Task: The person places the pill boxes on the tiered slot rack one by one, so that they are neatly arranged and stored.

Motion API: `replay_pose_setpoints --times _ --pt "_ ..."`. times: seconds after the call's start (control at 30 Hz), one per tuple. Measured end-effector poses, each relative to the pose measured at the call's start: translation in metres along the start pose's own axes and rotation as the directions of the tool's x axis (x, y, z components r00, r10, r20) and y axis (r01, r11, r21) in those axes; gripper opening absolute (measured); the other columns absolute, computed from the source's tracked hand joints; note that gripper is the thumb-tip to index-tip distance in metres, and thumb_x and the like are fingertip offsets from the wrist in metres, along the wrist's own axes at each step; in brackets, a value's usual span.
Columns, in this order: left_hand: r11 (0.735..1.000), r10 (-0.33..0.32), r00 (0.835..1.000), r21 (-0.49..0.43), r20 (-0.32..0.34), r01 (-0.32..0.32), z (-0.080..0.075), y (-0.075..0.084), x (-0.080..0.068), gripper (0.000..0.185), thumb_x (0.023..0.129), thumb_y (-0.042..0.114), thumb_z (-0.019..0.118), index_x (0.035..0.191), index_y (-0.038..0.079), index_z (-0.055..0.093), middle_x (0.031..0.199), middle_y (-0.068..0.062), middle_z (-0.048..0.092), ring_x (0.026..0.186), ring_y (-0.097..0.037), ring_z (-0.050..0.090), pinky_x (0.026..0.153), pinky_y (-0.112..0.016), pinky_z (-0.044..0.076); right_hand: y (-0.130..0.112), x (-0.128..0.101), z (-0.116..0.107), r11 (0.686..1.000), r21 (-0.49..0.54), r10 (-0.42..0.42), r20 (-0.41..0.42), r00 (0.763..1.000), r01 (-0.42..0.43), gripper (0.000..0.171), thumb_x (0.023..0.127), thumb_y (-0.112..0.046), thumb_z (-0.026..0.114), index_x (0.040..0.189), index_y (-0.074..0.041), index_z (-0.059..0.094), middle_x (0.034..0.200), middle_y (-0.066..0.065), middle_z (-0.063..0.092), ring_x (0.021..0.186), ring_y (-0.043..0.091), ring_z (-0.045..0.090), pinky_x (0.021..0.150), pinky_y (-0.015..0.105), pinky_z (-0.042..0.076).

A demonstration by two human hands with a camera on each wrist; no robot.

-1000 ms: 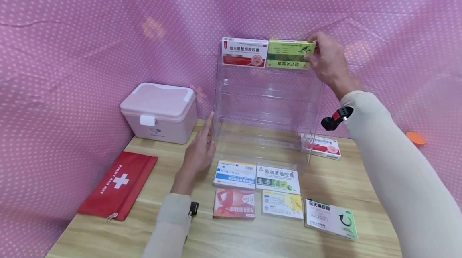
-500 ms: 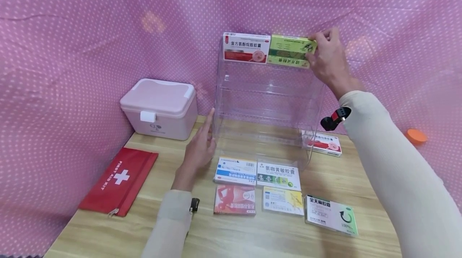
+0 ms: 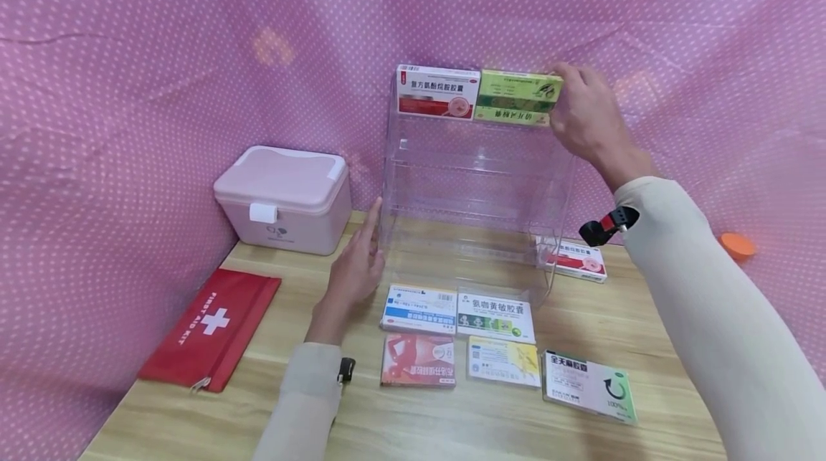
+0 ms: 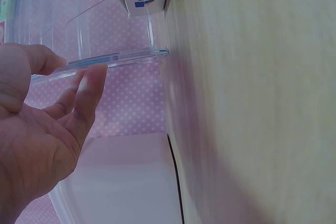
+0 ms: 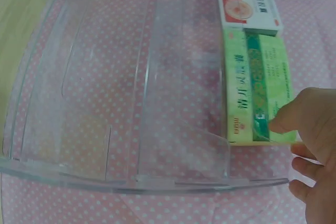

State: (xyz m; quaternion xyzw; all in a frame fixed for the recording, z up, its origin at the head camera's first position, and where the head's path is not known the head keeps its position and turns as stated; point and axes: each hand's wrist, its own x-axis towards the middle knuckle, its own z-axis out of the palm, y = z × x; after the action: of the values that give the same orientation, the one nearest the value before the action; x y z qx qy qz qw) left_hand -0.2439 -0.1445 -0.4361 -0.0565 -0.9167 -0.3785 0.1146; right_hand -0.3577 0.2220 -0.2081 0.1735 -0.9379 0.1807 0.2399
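A clear tiered display rack [image 3: 477, 181] stands on the table. My left hand [image 3: 356, 264] holds its left side panel, with the thumb and fingers on opposite faces of the edge in the left wrist view. On the top tier, a green medicine box [image 3: 516, 97] stands beside a white-and-red medicine box [image 3: 439, 92]. My right hand [image 3: 590, 117] is at the green box's right end. The right wrist view shows the thumb on the box's front face and other fingers beside the rack's side; the index finger is partly hidden.
Before the rack lie a blue-and-white box [image 3: 419, 308], a white-and-green box [image 3: 495, 317], a red box [image 3: 418, 360], a yellow-and-white box [image 3: 503, 362] and a pale green box [image 3: 589, 386]. Another white-and-red box [image 3: 574, 260] lies behind right. A pink case [image 3: 284, 199] and red pouch [image 3: 209, 328] sit left.
My right hand has shifted slightly down at the green box's end, and its thumb shows less in the head view. The left hand and both top boxes stay in place.
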Motion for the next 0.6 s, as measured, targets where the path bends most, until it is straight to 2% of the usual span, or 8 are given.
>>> replay_pose_setpoints --times 0.13,0.23,0.33,0.5,0.6 --pt "1.000 -0.006 1.000 0.000 0.003 0.006 0.001 0.000 0.000 0.114 0.099 0.003 0.064 0.164 0.064 -0.007 0.147 -0.014 0.060 0.117 -0.036 0.070 0.085 -0.055 0.065 0.005 -0.015 -0.003 0.998 0.045 -0.039 0.000 0.999 0.039 0.073 0.093 -0.001 0.064 0.162 -0.001 0.039 0.160 0.033 0.045 0.150 0.052 0.041 0.132 0.064 0.029" --pt "1.000 -0.011 1.000 -0.005 0.007 0.011 0.001 0.000 -0.001 0.114 0.099 0.002 0.063 0.164 0.064 -0.007 0.151 -0.014 0.058 0.120 -0.037 0.070 0.086 -0.056 0.065 0.010 -0.028 -0.004 0.997 0.074 -0.017 -0.009 1.000 0.018 0.075 0.095 -0.003 0.067 0.164 -0.003 0.037 0.164 0.030 0.040 0.152 0.051 0.039 0.132 0.065 0.029" --pt "1.000 -0.013 1.000 -0.008 0.011 0.013 0.001 -0.001 0.000 0.114 0.099 0.002 0.063 0.164 0.065 -0.007 0.154 -0.014 0.057 0.122 -0.038 0.070 0.087 -0.056 0.065 0.019 -0.044 -0.002 0.992 0.123 0.021 -0.069 0.997 -0.013 0.070 0.097 -0.006 0.068 0.161 -0.003 0.041 0.161 0.029 0.042 0.149 0.051 0.042 0.130 0.066 0.032" --pt "1.000 -0.019 1.000 -0.008 0.017 0.019 0.001 0.000 0.000 0.113 0.099 0.003 0.062 0.164 0.065 -0.007 0.154 -0.014 0.056 0.123 -0.038 0.069 0.089 -0.059 0.064 0.047 -0.077 0.008 0.978 0.205 0.077 -0.190 0.979 -0.037 0.054 0.099 -0.007 0.066 0.149 0.006 0.052 0.142 0.033 0.052 0.132 0.049 0.050 0.116 0.066 0.043" --pt "1.000 -0.025 0.999 -0.005 0.022 0.026 -0.001 0.001 0.000 0.112 0.100 0.003 0.062 0.164 0.065 -0.007 0.154 -0.014 0.057 0.124 -0.038 0.069 0.091 -0.060 0.064 0.068 -0.100 0.022 0.972 0.220 0.120 -0.173 0.978 -0.080 0.049 0.100 -0.007 0.064 0.145 0.010 0.054 0.135 0.034 0.054 0.123 0.048 0.052 0.104 0.063 0.045"
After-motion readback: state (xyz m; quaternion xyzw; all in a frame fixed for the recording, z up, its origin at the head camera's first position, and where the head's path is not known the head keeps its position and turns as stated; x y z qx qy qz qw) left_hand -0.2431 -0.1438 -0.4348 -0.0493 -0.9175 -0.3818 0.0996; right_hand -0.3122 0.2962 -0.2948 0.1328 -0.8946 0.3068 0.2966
